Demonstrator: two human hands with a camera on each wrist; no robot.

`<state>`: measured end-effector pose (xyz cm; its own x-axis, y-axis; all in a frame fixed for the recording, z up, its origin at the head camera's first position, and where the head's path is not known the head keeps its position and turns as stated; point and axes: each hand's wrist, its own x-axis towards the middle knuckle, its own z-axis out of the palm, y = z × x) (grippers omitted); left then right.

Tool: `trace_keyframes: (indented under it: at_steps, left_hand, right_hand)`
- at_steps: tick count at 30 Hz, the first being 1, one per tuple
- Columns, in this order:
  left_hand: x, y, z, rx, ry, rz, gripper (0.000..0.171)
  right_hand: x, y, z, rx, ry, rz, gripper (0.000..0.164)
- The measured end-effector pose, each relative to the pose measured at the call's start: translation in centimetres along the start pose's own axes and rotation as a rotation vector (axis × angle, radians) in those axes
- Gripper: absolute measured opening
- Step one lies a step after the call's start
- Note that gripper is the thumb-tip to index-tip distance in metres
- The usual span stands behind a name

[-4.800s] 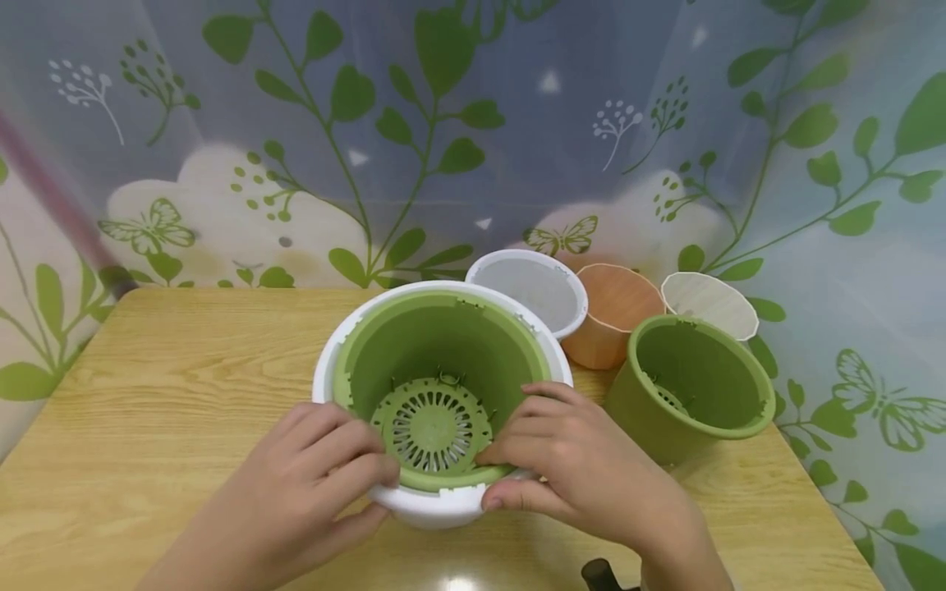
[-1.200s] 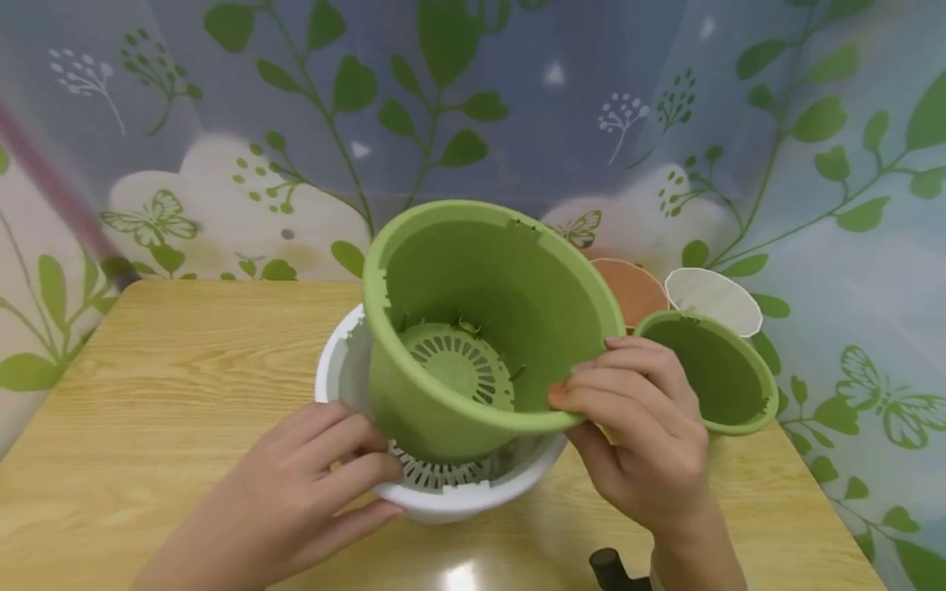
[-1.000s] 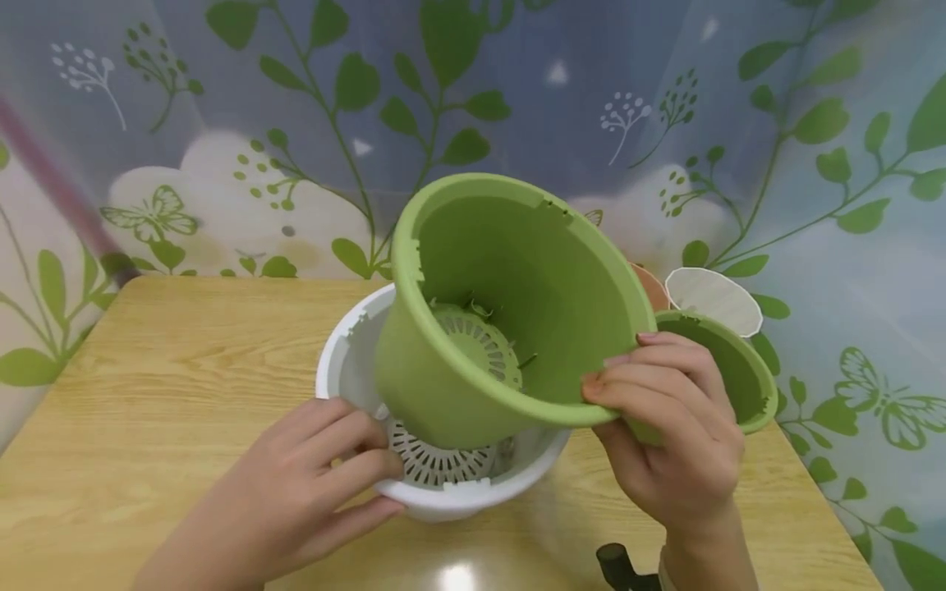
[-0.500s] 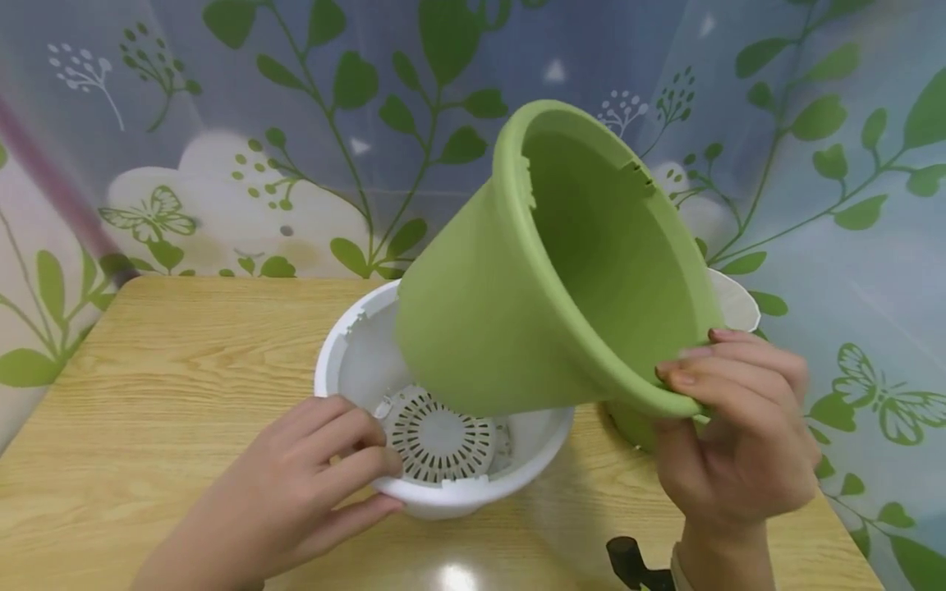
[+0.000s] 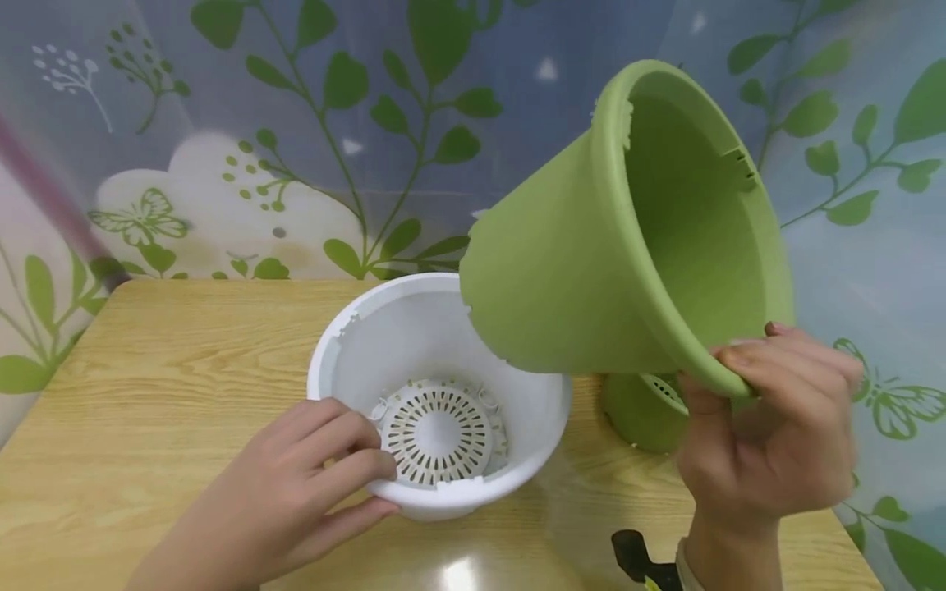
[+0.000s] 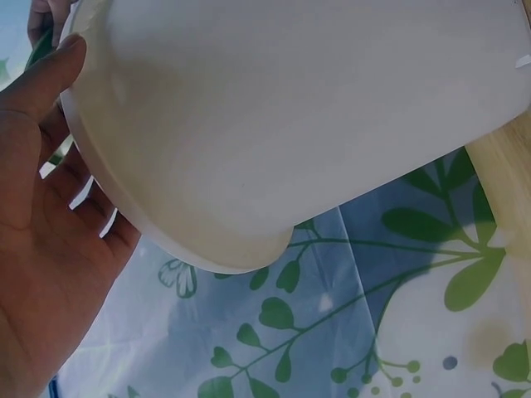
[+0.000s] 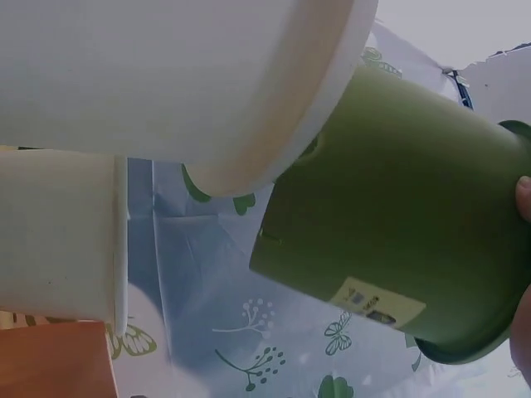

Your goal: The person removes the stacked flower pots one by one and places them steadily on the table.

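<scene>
A light green flowerpot (image 5: 554, 271) hangs tilted in the air, its mouth turned to the right. My right hand (image 5: 776, 427) pinches its lower rim. Below and to the left stands a white flowerpot (image 5: 436, 328) on the table, with a slotted base inside. My left hand (image 5: 296, 484) holds its near rim, fingers over the edge and thumb outside. The left wrist view shows the white pot's outer wall (image 6: 265, 116) close up. In the right wrist view, a label (image 7: 377, 303) is stuck on the green pot's side.
A second green pot (image 5: 643, 419) stands at the right, mostly covered by the lifted one. Another white pot (image 7: 58, 232) and an orange pot (image 7: 58, 365) show in the right wrist view. A black object (image 5: 643, 558) lies near the front edge of the wooden table (image 5: 185, 353).
The green pot sat inside the white pot; my right hand has lifted it out, up and to the right, tipping it sideways. My left hand stays on the white rim.
</scene>
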<state>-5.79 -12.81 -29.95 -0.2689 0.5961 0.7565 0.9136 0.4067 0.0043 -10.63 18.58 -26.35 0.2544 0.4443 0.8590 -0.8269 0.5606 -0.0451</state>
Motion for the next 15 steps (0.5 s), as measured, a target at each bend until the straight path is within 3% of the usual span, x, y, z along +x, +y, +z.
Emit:
trace_keyframes:
  at_steps: [7,15]
  left_hand:
    - [0.12,0.11,-0.04,0.004,-0.007,0.015,0.028]
    - [0.09,0.12,-0.27,0.007,-0.023,0.009,0.03]
  right_hand:
    - [0.21,0.48,-0.73,-0.08,-0.018,0.019,0.047]
    - [0.39,0.88,-0.83,-0.196,-0.055,-0.019,0.048]
